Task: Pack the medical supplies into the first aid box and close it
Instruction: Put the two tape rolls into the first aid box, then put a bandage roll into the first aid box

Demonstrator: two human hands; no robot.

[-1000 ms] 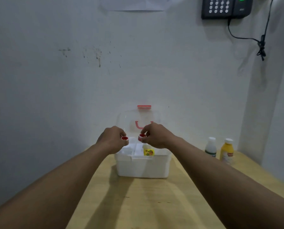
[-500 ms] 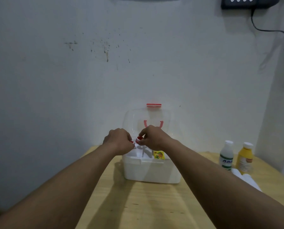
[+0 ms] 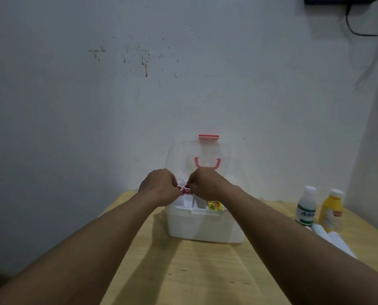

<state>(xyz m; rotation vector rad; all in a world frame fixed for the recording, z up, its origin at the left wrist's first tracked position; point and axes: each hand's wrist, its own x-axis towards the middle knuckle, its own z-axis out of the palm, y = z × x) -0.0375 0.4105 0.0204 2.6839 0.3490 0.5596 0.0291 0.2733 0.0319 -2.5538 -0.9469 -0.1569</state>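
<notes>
Two pinching grips over first aid box (image 3: 203,227): left hand (image 3: 159,186) holds left vial (image 3: 179,187), right hand (image 3: 205,183) holds right vial (image 3: 187,188); crowding risks knocking, dropping.

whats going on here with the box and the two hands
A person is packing a white first aid box whose clear lid stands open. Over the tray, the left hand pinches a red-topped container and the right hand a second red-topped container. A yellow packet lies in the tray. A white bottle and a yellow bottle stand outside, to the right, not yet packed.
</notes>
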